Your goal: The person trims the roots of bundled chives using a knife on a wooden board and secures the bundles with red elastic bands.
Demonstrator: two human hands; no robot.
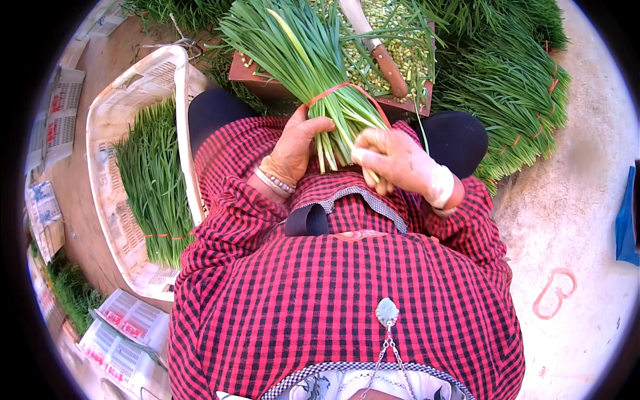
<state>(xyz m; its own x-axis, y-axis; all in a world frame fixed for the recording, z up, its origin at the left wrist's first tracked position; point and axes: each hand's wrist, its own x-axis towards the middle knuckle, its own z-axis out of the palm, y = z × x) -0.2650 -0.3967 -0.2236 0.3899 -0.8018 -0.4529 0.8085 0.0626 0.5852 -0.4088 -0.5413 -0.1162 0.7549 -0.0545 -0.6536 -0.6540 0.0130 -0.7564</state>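
Observation:
A thick bundle of garlic chives (300, 60) lies slantwise over my lap, leaves away from me and pale stems towards me. My left hand (296, 145) grips its stem end from the left, thumb on top. Around the stems runs a red band (327, 92), and its stretched length reaches down to my right hand (395, 157). The fingers of that hand are curled on the band beside the stem ends; the fingertips are partly hidden. Beyond the bundle, a knife with a wooden handle (390, 70) rests on a reddish board (260, 80) strewn with cut stem pieces.
At my left stands a white plastic crate (95, 135) holding banded chives (155, 190). Several tied bundles (505, 95) are piled at far right. A loose red band (537, 305) lies on the pale floor. More crates (120, 345) stand at lower left.

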